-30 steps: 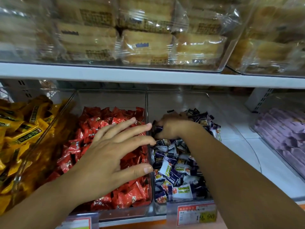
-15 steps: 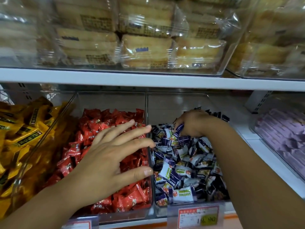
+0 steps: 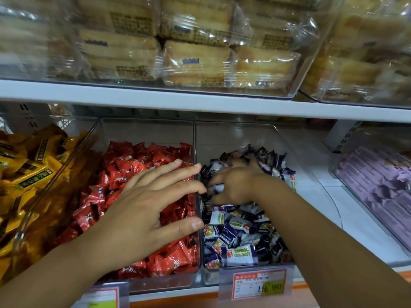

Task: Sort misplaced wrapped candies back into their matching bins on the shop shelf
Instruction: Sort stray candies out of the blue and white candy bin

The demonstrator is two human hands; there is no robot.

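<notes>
Two hands at neighbouring clear bins (image 3: 194,138) on the shop shelf (image 3: 367,230). Left hand (image 3: 142,203) spread flat over the red candies (image 3: 138,161), grip wide, holding nothing. Right hand (image 3: 235,185) curled down into the coconut candies (image 3: 240,254), blurred; cannot tell whether that grip pinches one. No stray wrapper plainly visible in either bin; seems mid-sort, rummaging for misfits.

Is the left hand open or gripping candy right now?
Open: the left hand has its fingers spread straight over the red candies, holding nothing visible.
</notes>
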